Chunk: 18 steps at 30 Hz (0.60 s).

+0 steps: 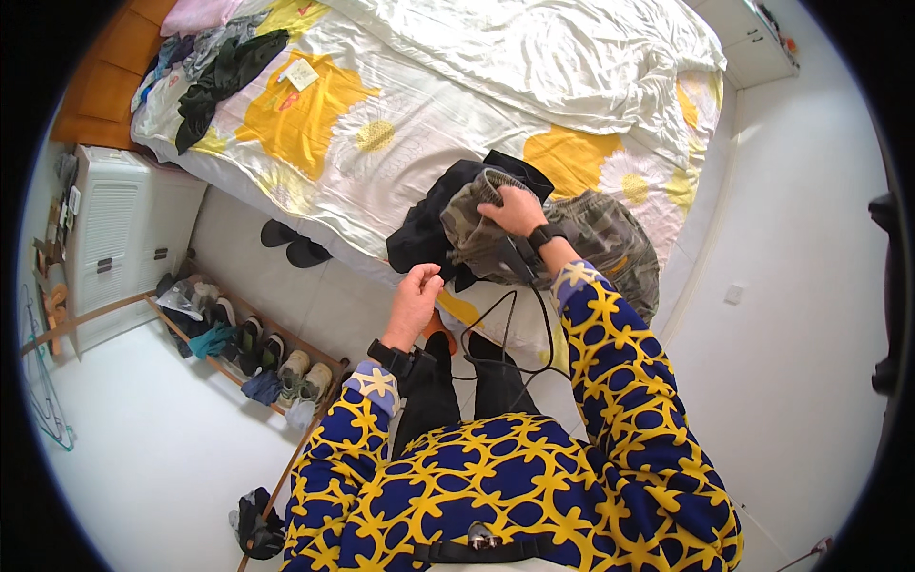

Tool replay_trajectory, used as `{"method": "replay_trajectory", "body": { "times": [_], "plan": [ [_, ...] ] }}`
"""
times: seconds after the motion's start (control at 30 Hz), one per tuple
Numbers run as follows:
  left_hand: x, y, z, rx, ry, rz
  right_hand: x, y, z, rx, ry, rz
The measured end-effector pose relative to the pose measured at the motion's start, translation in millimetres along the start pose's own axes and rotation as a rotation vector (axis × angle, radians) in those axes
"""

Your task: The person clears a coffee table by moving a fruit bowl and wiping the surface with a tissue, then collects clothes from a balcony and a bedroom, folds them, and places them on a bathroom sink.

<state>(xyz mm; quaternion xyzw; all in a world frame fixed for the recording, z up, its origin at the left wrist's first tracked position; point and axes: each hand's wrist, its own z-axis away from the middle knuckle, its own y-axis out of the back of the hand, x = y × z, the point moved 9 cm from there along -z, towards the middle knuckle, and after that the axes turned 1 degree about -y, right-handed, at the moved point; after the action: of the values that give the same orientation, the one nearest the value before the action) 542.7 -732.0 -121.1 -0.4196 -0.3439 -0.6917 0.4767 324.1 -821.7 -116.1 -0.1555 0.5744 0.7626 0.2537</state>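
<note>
Camouflage trousers (607, 222) with an elastic waistband lie bunched near the bed's edge, partly over a black garment (429, 222). My right hand (513, 211) rests on the camouflage cloth just beside the waistband, fingers bent; whether it grips the cloth is unclear. Left of the garments, my left hand (416, 300) hovers at the bed's edge, thumb and fingertips close together, with no object visible in it. Each wrist wears a black band with a device, and a black cable (549, 322) hangs in loops below the right wrist.
The bed (443, 121) has a floral sheet and a rumpled white quilt (572, 57). Dark clothes (221, 79) lie at its upper left. Black slippers (294, 244) sit on the floor beside the bed. A shoe rack (214, 365) with several shoes and a white cabinet (111, 222) stand left.
</note>
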Motion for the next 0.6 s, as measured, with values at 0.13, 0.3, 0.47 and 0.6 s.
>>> {"method": "replay_trajectory", "body": {
  "times": [0.13, 0.3, 0.47, 0.6],
  "plan": [
    [35, -25, 1, -0.057, -0.146, -0.090, -25, 34, 40, -0.038, 0.103, -0.128],
    [148, -79, 36, -0.133, -0.683, -0.335, -34, 117, 102, 0.108, 0.100, -0.261],
    [202, -129, 61, -0.287, -0.766, -0.291, -56, 181, 166, 0.179, 0.138, -0.681],
    [201, -156, 72, -0.574, -0.624, -0.142, -86, 223, 208, 0.222, 0.149, -0.802]
  ]
}}
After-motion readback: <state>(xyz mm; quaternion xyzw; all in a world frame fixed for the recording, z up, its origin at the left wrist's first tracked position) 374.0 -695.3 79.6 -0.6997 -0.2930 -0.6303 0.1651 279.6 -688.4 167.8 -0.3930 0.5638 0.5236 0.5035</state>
